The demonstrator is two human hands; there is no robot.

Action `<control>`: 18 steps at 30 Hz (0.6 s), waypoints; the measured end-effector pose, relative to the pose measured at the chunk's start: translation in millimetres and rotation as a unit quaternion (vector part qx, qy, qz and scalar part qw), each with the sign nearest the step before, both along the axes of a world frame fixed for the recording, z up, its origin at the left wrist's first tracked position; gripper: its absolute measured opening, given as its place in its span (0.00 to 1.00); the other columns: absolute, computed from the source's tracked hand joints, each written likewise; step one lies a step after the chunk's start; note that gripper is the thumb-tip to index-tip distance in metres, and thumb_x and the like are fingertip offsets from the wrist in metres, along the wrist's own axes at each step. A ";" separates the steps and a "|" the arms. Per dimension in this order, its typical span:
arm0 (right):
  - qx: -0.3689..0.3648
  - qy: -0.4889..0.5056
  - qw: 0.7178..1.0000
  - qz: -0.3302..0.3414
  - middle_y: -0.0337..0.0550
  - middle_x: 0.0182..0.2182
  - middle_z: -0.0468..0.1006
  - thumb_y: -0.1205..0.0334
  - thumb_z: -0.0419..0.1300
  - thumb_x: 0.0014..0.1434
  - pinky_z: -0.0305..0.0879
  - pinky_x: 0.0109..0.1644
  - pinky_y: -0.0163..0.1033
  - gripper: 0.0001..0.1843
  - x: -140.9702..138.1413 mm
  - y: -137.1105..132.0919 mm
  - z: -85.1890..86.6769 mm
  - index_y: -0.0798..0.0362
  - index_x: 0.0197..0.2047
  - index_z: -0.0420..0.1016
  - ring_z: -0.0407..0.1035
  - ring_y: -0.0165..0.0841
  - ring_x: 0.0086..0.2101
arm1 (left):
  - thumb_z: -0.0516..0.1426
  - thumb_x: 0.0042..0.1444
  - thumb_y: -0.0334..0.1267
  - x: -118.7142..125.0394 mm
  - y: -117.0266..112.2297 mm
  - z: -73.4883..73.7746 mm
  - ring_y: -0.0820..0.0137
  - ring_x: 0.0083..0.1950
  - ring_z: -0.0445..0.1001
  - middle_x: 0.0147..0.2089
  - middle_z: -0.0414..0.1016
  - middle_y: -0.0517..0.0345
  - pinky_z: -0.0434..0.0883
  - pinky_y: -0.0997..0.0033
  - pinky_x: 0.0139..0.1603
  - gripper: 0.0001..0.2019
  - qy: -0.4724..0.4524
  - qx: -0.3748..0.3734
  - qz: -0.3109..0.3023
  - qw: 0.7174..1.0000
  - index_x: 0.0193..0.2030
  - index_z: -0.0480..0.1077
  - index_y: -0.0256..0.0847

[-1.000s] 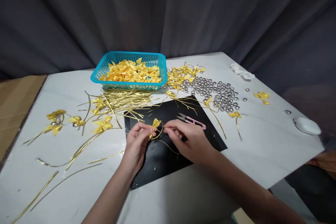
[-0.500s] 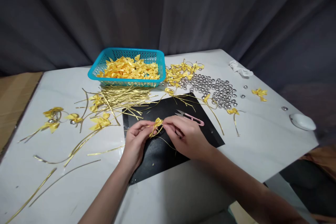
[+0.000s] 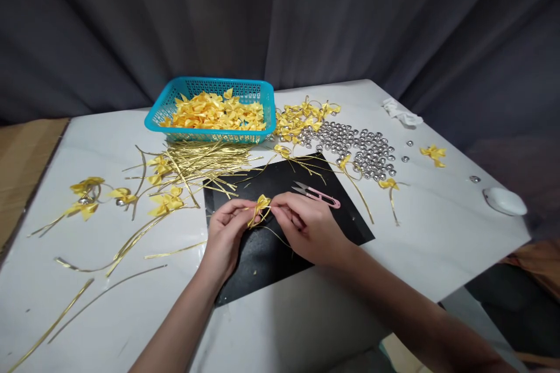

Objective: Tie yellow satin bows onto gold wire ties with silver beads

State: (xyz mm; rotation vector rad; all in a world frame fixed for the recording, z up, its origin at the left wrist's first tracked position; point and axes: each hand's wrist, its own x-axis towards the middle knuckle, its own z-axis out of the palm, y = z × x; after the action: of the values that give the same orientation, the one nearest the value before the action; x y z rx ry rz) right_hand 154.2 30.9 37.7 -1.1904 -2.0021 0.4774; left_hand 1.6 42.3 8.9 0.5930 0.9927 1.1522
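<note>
My left hand [image 3: 226,233] and my right hand [image 3: 306,228] meet over a black mat [image 3: 280,256], both pinched on one small yellow ribbon bow [image 3: 261,205] with a thin gold wire tie trailing from it. The left fingers grip the bow from the left, and the right fingertips pinch the wire at its centre. Pink thread snips [image 3: 317,193] lie on the mat just beyond my right hand.
A teal basket [image 3: 163,122] of yellow bows stands at the back. In front of it lie a pile of gold wire ties [image 3: 205,160] and finished bows [image 3: 165,203]. Silver bells [image 3: 359,148] spread at the right, and a white oval object [image 3: 504,201] sits near the right edge.
My hands have closed the gap; the right fingertips now pinch at the bow's centre. The wire loop seen earlier has tightened. The view shifted slightly.
</note>
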 end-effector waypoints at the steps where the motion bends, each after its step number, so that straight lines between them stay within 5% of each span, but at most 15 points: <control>1: -0.005 -0.001 1.000 0.001 0.39 0.26 0.73 0.70 0.50 0.61 0.59 0.30 0.31 0.07 0.1 -0.1 0.0 0.55 0.36 0.69 0.66 0.26 0.26 | 0.66 0.38 0.33 0.0 -0.1 0.0 0.78 0.24 0.73 0.24 0.79 0.60 0.70 0.81 0.30 0.05 -0.001 0.001 -0.001 1.000 0.25 0.77 0.38; 18: -0.021 -0.018 1.000 0.010 0.42 0.27 0.74 0.70 0.49 0.61 0.59 0.31 0.31 0.09 1.0 -1.3 -1.1 0.56 0.35 0.69 0.65 0.27 0.27 | 0.65 0.39 0.33 1.3 -1.6 0.9 0.76 0.24 0.73 0.24 0.78 0.59 0.70 0.80 0.30 0.04 0.022 0.015 -0.004 1.000 0.25 0.76 0.38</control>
State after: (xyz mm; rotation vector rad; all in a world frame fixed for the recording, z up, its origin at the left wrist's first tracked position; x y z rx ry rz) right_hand 155.3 29.5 36.6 -1.2137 -2.0458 0.5129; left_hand 3.0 40.7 9.8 0.6488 1.0111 1.1522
